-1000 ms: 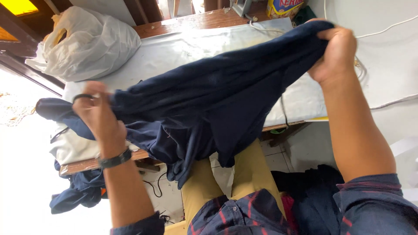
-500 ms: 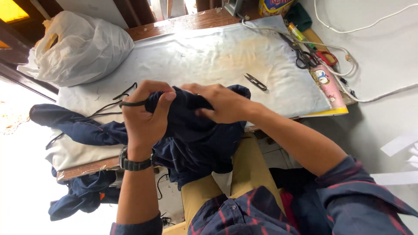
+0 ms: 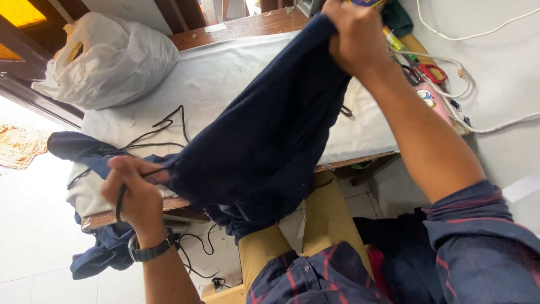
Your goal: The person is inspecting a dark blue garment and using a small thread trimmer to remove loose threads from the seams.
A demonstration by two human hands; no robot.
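A dark navy garment (image 3: 264,152) is stretched between my two hands above a table covered in white cloth (image 3: 225,79). My left hand (image 3: 135,194), with a black watch on the wrist, grips the garment's lower end together with a black cord (image 3: 163,126) at the near left edge of the table. My right hand (image 3: 354,34) is raised at the far right and clutches the garment's other end. The cloth hangs in folds between them, down over my tan trousers (image 3: 315,225).
A stuffed white plastic bag (image 3: 112,59) sits at the table's far left. Red-handled scissors (image 3: 422,73), a white cable (image 3: 484,118) and small items lie at the right edge. More navy cloth (image 3: 95,259) hangs off the table's left end over a white tiled floor.
Half a second ago both hands were bunched together at the garment's middle. Now they have pulled apart, the right hand up and away, the left toward me, stretching the cloth.
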